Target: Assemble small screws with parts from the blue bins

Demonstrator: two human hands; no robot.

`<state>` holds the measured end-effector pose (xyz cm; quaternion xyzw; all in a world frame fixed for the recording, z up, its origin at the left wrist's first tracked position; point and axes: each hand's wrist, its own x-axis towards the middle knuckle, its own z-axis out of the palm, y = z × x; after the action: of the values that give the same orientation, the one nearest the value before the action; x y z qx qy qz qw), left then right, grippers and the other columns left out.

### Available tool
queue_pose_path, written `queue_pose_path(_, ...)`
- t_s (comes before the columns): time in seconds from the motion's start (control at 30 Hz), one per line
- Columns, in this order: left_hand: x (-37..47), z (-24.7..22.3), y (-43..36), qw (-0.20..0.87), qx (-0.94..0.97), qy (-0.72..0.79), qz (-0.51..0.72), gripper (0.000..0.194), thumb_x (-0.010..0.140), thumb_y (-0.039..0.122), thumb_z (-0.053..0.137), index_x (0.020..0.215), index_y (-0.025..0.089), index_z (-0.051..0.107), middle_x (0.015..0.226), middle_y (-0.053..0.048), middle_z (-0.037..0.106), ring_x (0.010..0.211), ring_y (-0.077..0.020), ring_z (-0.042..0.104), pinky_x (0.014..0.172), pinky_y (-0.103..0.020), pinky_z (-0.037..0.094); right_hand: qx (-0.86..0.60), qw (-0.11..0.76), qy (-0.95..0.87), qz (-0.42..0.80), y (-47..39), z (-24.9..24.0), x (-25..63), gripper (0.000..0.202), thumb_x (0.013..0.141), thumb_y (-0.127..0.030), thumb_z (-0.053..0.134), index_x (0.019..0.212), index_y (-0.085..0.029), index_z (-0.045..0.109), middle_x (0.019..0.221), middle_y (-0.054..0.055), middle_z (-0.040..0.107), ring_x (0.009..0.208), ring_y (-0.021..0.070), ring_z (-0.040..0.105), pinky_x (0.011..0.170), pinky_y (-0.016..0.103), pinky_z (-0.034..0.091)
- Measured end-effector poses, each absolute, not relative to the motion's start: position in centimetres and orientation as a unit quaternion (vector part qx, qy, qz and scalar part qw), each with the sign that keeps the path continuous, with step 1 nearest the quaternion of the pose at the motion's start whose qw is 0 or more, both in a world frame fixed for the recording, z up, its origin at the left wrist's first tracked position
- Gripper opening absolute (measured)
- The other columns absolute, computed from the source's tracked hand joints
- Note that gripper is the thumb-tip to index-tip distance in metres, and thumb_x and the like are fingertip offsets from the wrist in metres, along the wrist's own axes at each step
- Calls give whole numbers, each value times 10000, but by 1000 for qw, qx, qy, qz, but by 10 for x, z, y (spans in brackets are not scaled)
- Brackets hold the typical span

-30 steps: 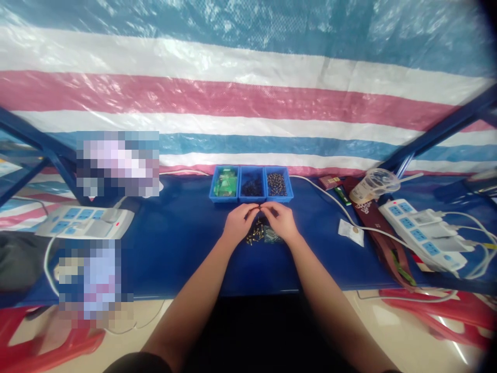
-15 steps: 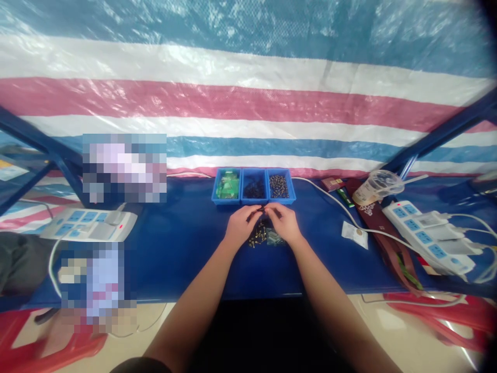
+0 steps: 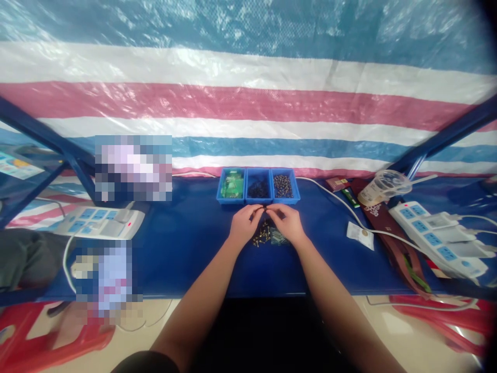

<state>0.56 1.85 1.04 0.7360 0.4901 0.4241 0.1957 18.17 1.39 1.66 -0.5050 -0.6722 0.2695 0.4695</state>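
My left hand [image 3: 244, 225] and my right hand [image 3: 288, 223] meet above the blue table, fingertips pinched together. Between them is a small dark piece [image 3: 265, 207], too small to name and partly covered by the fingers. Below the hands lies a loose pile of brass-coloured, screw-like pieces [image 3: 260, 239]. Beside it, near my right wrist, is a small heap of pale greenish pieces [image 3: 278, 238]. Just beyond the fingers stand three joined blue bins: one with green circuit-board-like pieces [image 3: 233, 185], one with black parts [image 3: 259, 187], one with small metallic parts [image 3: 283, 185].
On the right are a power strip [image 3: 435, 233] with plugs, a plastic cup [image 3: 382, 187], a brown strap-like item [image 3: 388, 238] and a small white packet [image 3: 360, 235]. Another power strip [image 3: 99, 221] lies left. A striped tarp [image 3: 248, 98] hangs behind.
The whole view has shifted slightly, so the table and bins sit a little farther right. Both hands stay together at the small dark piece, fingers moving only slightly.
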Motion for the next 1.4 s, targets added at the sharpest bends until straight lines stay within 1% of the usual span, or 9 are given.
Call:
queue_pose_path(0.23, 8, 13, 17, 202, 741, 491, 411, 219, 929, 338, 536, 1022, 204, 682, 925, -41, 711, 750, -136, 643, 750, -267, 525, -503, 482, -667, 262, 12, 21, 181, 209, 880, -378, 607, 918, -204, 717, 890, 49, 729, 712, 166, 650, 656, 286, 522)
queue_pose_path(0.4, 7, 12, 17, 206, 734, 493, 421, 266, 913, 352, 564, 1117, 212, 660, 923, -34, 715, 726, -133, 642, 753, -274, 536, -509, 475, -663, 275, 12, 21, 180, 218, 893, -381, 585, 912, -205, 713, 907, 47, 730, 716, 165, 649, 660, 283, 523)
queue_pose_path(0.53, 6, 11, 19, 195, 745, 481, 419, 234, 931, 343, 534, 1054, 208, 680, 945, -46, 715, 781, -150, 653, 772, -288, 534, -508, 470, -665, 282, 13, 17, 180, 218, 897, -377, 579, 928, -206, 711, 894, 42, 730, 715, 164, 650, 667, 281, 523)
queue_pose_path(0.7, 6, 12, 21, 187, 745, 483, 421, 235, 940, 334, 521, 1066, 207, 673, 965, -47, 717, 793, -152, 659, 781, -295, 534, -510, 471, -665, 275, 15, 17, 180, 216, 881, -377, 607, 959, -209, 717, 894, 42, 732, 716, 165, 653, 665, 280, 524)
queue_pose_path(0.87, 7, 11, 22, 185, 749, 485, 411, 244, 941, 347, 521, 1072, 213, 677, 953, -42, 719, 791, -151, 660, 785, -295, 535, -516, 469, -664, 271, 14, 23, 179, 226, 891, -387, 586, 934, -208, 718, 896, 41, 731, 711, 163, 646, 665, 280, 521)
queue_pose_path(1.03, 7, 8, 23, 194, 742, 485, 419, 277, 929, 365, 542, 1122, 212, 667, 951, -45, 719, 769, -145, 655, 763, -285, 541, -529, 476, -648, 271, 14, 22, 179, 247, 901, -400, 565, 939, -205, 711, 856, 35, 727, 692, 161, 639, 672, 283, 518)
queue_pose_path(1.13, 7, 9, 23, 194, 742, 486, 420, 254, 930, 358, 542, 1087, 215, 679, 975, -44, 721, 795, -149, 660, 773, -288, 540, -526, 476, -648, 277, 15, 21, 179, 253, 899, -409, 566, 943, -207, 710, 861, 38, 728, 701, 166, 644, 668, 287, 520)
queue_pose_path(1.3, 6, 11, 23, 188, 743, 482, 425, 253, 951, 346, 504, 1076, 214, 680, 1017, -50, 718, 881, -161, 670, 840, -303, 533, -522, 472, -653, 278, 15, 22, 178, 267, 885, -423, 581, 952, -203, 716, 856, 45, 729, 666, 162, 631, 636, 284, 522)
queue_pose_path(1.4, 7, 12, 22, 182, 743, 484, 425, 247, 950, 342, 508, 1067, 215, 684, 1011, -47, 720, 878, -159, 672, 834, -296, 532, -527, 477, -650, 270, 14, 22, 178, 262, 883, -415, 590, 968, -204, 720, 841, 42, 730, 653, 157, 628, 628, 280, 520)
